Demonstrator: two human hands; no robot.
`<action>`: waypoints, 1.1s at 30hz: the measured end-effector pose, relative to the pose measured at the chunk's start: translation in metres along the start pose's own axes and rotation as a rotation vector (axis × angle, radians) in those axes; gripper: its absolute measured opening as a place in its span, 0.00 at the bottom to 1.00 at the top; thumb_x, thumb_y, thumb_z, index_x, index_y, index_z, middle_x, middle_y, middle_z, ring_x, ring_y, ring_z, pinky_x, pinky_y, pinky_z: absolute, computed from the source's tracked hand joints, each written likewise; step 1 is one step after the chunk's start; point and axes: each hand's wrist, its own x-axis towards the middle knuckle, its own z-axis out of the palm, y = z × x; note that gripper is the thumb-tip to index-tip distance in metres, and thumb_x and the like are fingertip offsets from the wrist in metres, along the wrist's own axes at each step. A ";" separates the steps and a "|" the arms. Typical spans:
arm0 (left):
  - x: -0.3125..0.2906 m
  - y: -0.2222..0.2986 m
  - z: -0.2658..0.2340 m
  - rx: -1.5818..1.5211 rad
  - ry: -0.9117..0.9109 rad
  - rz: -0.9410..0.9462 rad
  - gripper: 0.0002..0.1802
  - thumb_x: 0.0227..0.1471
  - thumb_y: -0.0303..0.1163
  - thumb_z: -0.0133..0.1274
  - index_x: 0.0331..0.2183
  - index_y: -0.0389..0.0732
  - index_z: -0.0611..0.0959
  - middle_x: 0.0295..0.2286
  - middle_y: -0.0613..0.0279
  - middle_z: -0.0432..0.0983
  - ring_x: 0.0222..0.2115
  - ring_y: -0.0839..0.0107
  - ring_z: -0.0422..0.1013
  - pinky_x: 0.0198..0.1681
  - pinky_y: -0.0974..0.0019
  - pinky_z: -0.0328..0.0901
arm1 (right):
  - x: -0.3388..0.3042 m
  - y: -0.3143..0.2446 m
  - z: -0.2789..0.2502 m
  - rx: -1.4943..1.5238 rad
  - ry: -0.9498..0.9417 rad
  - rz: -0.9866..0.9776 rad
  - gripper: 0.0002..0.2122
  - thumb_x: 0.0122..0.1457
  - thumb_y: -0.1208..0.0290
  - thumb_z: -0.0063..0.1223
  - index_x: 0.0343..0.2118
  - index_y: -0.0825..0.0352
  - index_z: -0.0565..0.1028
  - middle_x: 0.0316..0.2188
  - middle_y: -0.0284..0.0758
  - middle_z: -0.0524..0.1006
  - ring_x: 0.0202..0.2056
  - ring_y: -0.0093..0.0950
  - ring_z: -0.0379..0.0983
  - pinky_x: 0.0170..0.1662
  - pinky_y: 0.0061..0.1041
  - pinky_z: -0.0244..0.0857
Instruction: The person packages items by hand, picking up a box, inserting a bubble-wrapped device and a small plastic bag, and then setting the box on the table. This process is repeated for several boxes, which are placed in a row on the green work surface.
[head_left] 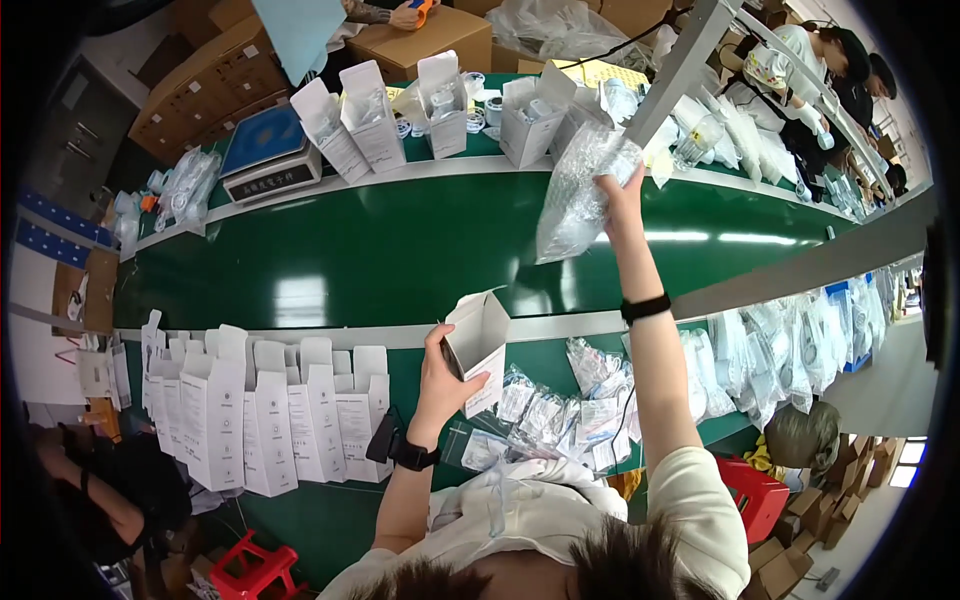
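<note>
Green worktop point(390, 255) crosses your view between pale rails, with a blue-topped scale point(265, 140) at the far left and a row of white boxes point(265, 420) on your near left. Small clear packets point(590, 425) lie just right of your left hand point(450, 385).

That hand grips a box point(482, 350), thumb on its right side and fingers curled round the left; its flaps are up, and its long axis points mostly away from you. Your right hand point(622, 200) pinches a bubble bag point(575, 200) by its right edge, above the worktop. From the box's mouth, the bag lies beyond and to the right, well apart, its long axis slanting down toward the near left. Your right hand is the nearer to the bag, your left to the box.

Pale characters show on the scale's dark front; dark print and small round icons mark the row of boxes. I can make out no label on the bag.
</note>
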 end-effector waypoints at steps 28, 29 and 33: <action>-0.051 -0.018 0.044 0.105 0.380 0.094 0.46 0.26 0.25 0.66 0.43 0.40 0.51 0.40 0.47 0.56 0.40 0.53 0.62 0.41 0.58 0.61 | -0.229 -0.051 0.109 -0.338 -0.026 -0.506 0.24 0.41 0.78 0.59 0.41 0.66 0.60 0.35 0.40 0.66 0.35 0.34 0.65 0.39 0.26 0.60; -0.052 -0.020 0.043 0.105 0.380 0.089 0.46 0.26 0.25 0.66 0.43 0.40 0.51 0.40 0.47 0.56 0.40 0.53 0.62 0.41 0.58 0.61 | -0.230 -0.053 0.106 -0.340 -0.027 -0.502 0.24 0.41 0.78 0.59 0.41 0.66 0.60 0.35 0.40 0.66 0.35 0.34 0.65 0.39 0.26 0.60; -0.055 -0.024 0.036 0.096 0.372 0.135 0.46 0.26 0.26 0.67 0.43 0.40 0.52 0.41 0.47 0.55 0.41 0.53 0.62 0.41 0.57 0.61 | -0.230 -0.072 0.079 -0.409 -0.181 -0.501 0.22 0.38 0.77 0.61 0.38 0.66 0.63 0.33 0.41 0.66 0.33 0.36 0.65 0.36 0.26 0.60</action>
